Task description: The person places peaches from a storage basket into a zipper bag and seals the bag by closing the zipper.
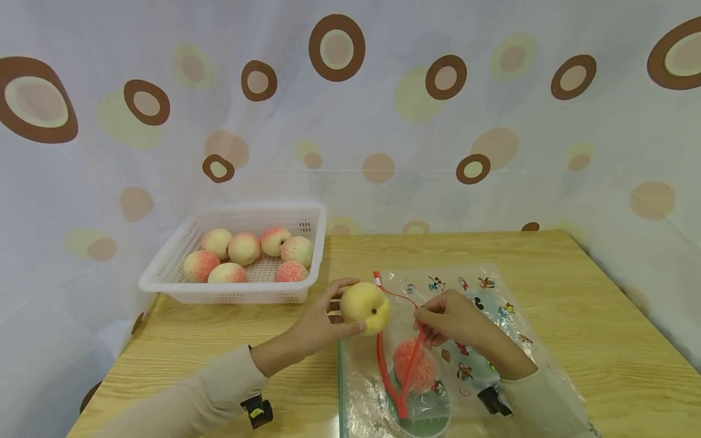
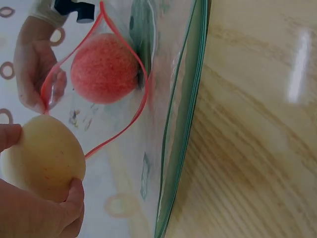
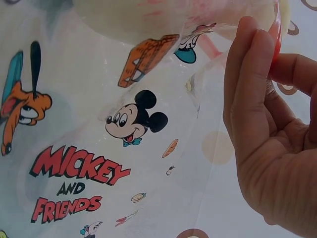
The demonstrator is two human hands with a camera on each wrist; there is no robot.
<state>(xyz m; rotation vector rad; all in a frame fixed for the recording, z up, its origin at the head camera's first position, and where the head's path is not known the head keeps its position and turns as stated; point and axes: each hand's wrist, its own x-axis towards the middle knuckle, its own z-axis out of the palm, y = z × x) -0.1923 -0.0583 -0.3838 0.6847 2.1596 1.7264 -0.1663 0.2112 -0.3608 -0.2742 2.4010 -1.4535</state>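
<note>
A yellow peach [image 1: 362,303] is held in my left hand [image 1: 323,322], fingers and thumb curled round its sides, just left of the mouth of a clear zip bag. My right hand [image 1: 446,319] pinches the red zip edge [image 3: 278,29] of that cartoon-printed plastic bag [image 3: 148,183] between thumb and fingers. The bag's mouth gapes, with its red strips spread apart in the left wrist view. Inside lies a red peach [image 2: 105,68], seen through the clear film.
A white plastic basket [image 1: 230,296] with several peaches stands at the back left. Beneath the red-edged bag lies more clear plastic with a green edge [image 2: 181,134], on the wooden table [image 1: 263,377]. A dotted cloth [image 1: 383,121] hangs behind.
</note>
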